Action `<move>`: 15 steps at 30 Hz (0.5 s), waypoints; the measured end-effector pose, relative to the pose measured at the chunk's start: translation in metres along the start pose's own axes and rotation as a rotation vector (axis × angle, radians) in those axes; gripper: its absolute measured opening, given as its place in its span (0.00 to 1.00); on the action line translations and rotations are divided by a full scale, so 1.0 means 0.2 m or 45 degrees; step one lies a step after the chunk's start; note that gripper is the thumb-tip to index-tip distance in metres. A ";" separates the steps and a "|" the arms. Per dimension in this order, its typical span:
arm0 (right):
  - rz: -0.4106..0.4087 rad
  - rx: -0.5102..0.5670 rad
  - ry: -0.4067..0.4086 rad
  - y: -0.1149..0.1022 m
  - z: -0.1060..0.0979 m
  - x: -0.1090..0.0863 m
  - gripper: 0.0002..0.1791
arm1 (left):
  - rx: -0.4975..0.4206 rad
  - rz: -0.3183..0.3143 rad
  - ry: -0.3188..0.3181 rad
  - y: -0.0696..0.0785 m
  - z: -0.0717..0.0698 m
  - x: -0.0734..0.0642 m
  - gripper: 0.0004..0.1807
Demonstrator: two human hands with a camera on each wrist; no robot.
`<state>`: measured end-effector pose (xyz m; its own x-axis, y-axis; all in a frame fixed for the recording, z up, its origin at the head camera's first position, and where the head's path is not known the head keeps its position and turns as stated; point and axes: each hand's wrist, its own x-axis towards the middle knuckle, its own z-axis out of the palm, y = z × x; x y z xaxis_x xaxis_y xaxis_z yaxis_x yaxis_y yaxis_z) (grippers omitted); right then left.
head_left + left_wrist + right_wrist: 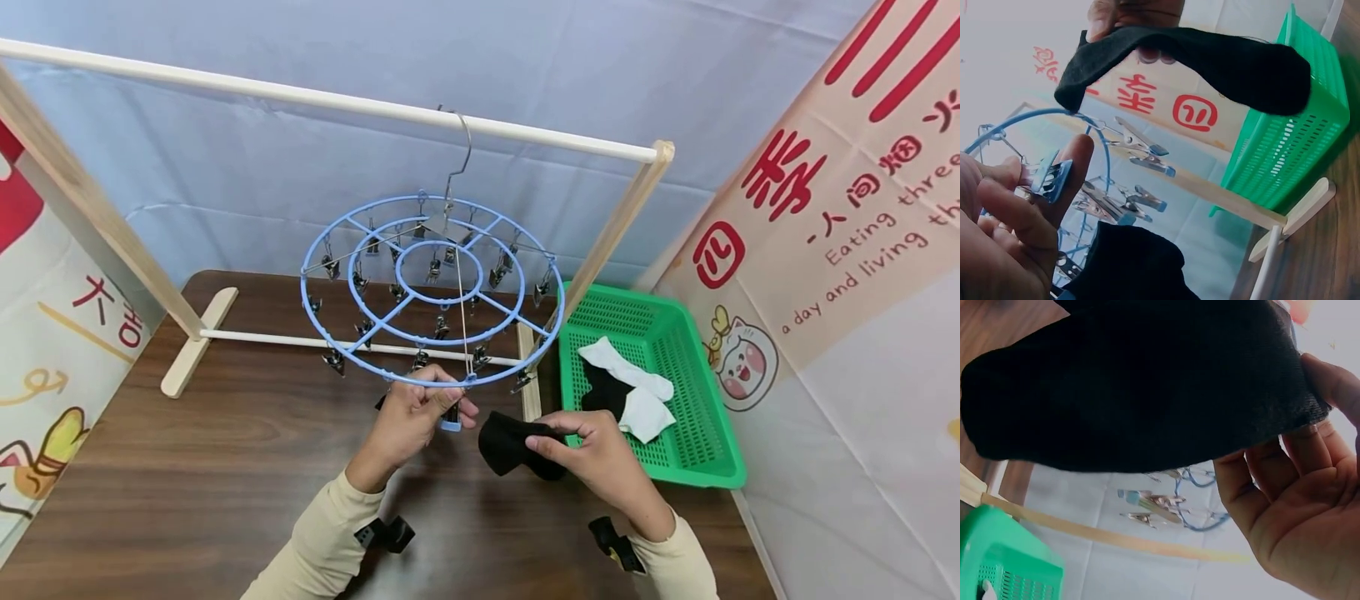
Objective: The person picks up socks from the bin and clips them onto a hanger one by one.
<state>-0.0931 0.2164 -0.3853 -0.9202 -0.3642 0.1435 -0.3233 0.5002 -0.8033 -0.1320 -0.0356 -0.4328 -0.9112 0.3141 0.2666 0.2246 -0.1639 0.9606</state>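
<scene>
A round blue clip hanger (438, 301) with several metal clips hangs by its hook. My left hand (408, 417) is at its near edge, thumb and fingers pinching one clip (1047, 175) whose blue-tipped jaws point outward. To the right, my right hand (600, 458) pinches a black sock (506, 442) by its cuff. In the right wrist view the sock's body stretches away from the fingertips. A second black cloth piece, sock-like (1138, 262), hangs below the left hand in the left wrist view; in the head view that hand mostly hides it.
The hanger's hook sits over the white top bar (315, 93) of a wooden rack. Beside the rack's right leg, a green basket (731, 471) holds white socks (626, 371) and a black one (603, 392). Printed cloth walls stand left and right of the brown table (225, 492).
</scene>
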 end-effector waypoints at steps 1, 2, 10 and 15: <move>0.002 -0.001 -0.006 0.00 0.01 0.00 0.05 | -0.020 0.010 0.000 0.00 0.00 0.00 0.10; 0.002 -0.002 -0.015 0.00 0.02 0.00 0.05 | -0.043 0.017 -0.001 0.00 0.00 0.00 0.10; 0.012 0.018 -0.069 -0.01 0.08 0.02 0.06 | -0.173 -0.013 0.043 0.00 0.00 0.00 0.11; 0.010 0.020 -0.111 -0.02 0.10 0.04 0.07 | -0.187 -0.032 0.063 -0.01 0.00 -0.01 0.11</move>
<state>-0.0939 0.1960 -0.3939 -0.8998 -0.4275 0.0872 -0.3122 0.4914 -0.8130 -0.1308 -0.0351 -0.4343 -0.9326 0.2741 0.2348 0.1517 -0.2925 0.9441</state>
